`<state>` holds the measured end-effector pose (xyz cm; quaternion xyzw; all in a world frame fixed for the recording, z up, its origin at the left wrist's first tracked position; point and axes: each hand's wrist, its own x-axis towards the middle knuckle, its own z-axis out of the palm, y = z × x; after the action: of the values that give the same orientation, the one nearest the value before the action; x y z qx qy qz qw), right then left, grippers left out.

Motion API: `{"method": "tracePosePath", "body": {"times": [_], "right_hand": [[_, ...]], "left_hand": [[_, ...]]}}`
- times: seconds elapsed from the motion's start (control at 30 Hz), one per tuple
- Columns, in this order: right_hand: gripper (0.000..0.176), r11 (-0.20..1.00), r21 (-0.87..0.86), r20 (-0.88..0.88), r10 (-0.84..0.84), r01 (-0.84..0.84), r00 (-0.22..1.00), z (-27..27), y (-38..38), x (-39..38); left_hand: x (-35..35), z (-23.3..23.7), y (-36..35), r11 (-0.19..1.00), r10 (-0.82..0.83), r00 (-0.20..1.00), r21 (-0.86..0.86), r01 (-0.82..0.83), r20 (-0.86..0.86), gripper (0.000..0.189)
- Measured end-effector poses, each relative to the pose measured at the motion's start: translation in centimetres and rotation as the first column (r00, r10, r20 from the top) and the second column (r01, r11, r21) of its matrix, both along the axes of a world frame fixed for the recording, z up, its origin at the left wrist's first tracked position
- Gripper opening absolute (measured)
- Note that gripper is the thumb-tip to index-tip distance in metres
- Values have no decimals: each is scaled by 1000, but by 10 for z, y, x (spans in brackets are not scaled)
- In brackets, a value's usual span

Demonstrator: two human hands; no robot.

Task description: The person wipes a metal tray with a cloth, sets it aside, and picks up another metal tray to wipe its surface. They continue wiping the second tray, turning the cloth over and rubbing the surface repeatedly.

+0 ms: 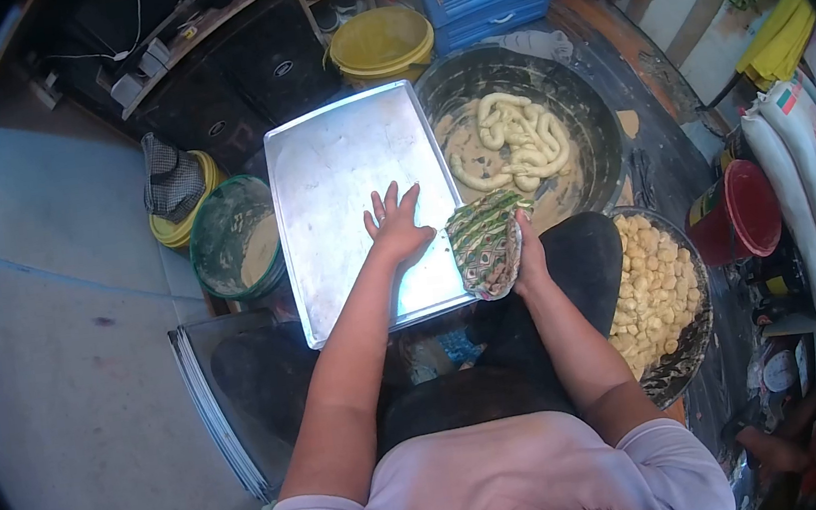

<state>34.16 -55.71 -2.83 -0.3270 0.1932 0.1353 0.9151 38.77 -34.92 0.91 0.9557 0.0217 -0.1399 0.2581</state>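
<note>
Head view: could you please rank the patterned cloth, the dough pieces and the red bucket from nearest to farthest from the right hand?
1. Patterned cloth, in the right hand.
2. Dough pieces, right, in basin.
3. Red bucket, farther right.

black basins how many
2: a wide basin right of the tray, holding dough coils; a smaller basin below it, holding dough lumps. Others may be hidden.
</note>
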Motion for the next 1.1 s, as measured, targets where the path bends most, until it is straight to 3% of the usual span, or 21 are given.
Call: {"method": "tracePosePath", "body": {"times": [0.33,0.8,1.1], "right_hand": [[58,995,88,16,36,-37,999,-13,-2,4],[56,997,65,10,30,-30,1000,4,-2,-1],[55,996,88,8,28,-29,1000,-7,-3,1]], "left_hand": [[2,-5,4,1000,-7,1000,-17,7,-17,93],[0,-2,4,999,-41,999,-23,40,-36,94],[0,0,-12,999,51,999,11,-51,-5,99]]}}
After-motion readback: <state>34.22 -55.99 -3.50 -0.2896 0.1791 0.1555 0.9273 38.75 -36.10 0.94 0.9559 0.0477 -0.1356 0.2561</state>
